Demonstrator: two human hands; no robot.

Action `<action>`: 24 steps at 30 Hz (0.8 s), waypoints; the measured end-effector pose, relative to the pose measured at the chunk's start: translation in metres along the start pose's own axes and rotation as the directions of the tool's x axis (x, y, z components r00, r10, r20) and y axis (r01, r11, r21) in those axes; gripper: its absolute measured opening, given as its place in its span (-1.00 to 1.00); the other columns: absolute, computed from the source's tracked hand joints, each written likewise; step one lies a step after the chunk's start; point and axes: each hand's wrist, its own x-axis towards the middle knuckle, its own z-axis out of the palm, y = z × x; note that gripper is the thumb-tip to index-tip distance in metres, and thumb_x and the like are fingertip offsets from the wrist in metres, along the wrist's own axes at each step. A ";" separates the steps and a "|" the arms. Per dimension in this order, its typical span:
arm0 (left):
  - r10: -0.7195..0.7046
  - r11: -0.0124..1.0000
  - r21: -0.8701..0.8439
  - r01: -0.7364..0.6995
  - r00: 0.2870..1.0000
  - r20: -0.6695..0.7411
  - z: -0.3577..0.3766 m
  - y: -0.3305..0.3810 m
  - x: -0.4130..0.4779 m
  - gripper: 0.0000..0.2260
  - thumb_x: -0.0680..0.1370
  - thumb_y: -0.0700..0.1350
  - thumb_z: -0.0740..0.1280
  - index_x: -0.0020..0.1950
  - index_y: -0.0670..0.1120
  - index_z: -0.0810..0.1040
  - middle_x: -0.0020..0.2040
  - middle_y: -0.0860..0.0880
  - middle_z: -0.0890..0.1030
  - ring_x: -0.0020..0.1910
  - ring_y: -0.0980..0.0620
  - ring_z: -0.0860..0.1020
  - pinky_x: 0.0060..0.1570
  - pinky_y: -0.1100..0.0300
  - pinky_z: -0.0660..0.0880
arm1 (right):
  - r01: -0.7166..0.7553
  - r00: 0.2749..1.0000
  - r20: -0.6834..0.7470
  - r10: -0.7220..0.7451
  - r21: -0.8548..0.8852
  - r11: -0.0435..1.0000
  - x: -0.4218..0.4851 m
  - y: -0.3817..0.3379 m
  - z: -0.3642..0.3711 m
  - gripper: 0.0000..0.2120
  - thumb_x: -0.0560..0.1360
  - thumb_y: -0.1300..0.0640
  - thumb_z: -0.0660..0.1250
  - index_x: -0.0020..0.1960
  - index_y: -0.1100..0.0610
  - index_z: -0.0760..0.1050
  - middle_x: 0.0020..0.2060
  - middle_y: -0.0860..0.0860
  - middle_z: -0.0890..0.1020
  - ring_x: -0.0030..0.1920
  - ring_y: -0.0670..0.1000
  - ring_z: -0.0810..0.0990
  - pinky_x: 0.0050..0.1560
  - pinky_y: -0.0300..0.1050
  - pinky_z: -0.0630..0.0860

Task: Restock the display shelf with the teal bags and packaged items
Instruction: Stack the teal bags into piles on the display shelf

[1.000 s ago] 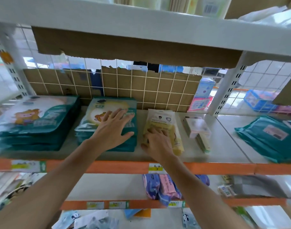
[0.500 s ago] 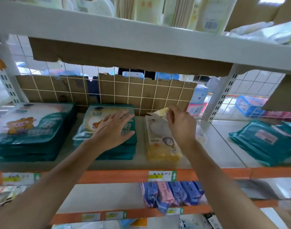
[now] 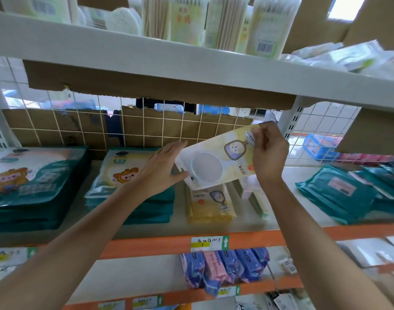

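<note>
Left teal stack (image 3: 23, 186) cut by edge; yellow stack (image 3: 210, 206) half hidden behind held packet (image 3: 218, 162).

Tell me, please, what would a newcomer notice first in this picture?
First, the pale yellow packet held tilted in the air at the centre: the right hand pinches its upper end and the left hand touches its lower end. Next, the stacks of teal bags lying at the left on the orange-edged shelf.

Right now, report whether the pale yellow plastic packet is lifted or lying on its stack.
Lifted: right hand pinches the pale yellow plastic packet, left hand touches it; it tilts above the stack.
</note>
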 end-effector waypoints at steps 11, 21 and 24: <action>-0.063 0.957 -0.286 0.044 0.996 -0.056 0.000 0.012 0.037 -0.88 0.52 -0.08 0.35 -0.01 -0.09 0.56 -0.09 -0.06 0.59 -0.12 -0.01 0.54 -0.18 0.10 0.41 | -0.018 0.999 0.050 0.000 0.358 0.934 -0.004 -0.005 -0.033 -0.81 0.56 0.25 0.20 -0.18 0.02 0.40 -0.40 -0.23 0.53 -0.36 -0.24 0.44 -0.31 -0.35 0.38; 0.169 0.985 0.083 -0.150 0.929 -0.329 -0.015 0.039 0.049 -0.88 0.54 -0.07 0.32 -0.04 -0.08 0.61 -0.20 -0.07 0.63 -0.14 -0.10 0.53 0.02 0.14 0.23 | 0.022 0.979 0.198 -0.053 0.157 0.987 -0.003 0.014 -0.069 -0.85 0.53 0.01 0.20 0.04 0.01 0.47 -0.11 -0.11 0.59 -0.14 -0.05 0.58 -0.18 -0.15 0.51; 0.305 0.936 0.279 -0.216 0.894 -0.328 -0.016 0.051 0.053 -0.90 0.53 -0.10 0.33 -0.07 -0.09 0.63 -0.17 -0.08 0.65 -0.06 -0.12 0.54 0.09 0.12 0.17 | 0.099 0.872 0.485 -0.065 -0.044 0.994 0.001 0.007 -0.077 -0.71 0.46 -0.15 0.30 0.01 0.05 0.56 -0.17 -0.12 0.62 -0.15 -0.04 0.62 -0.13 -0.06 0.53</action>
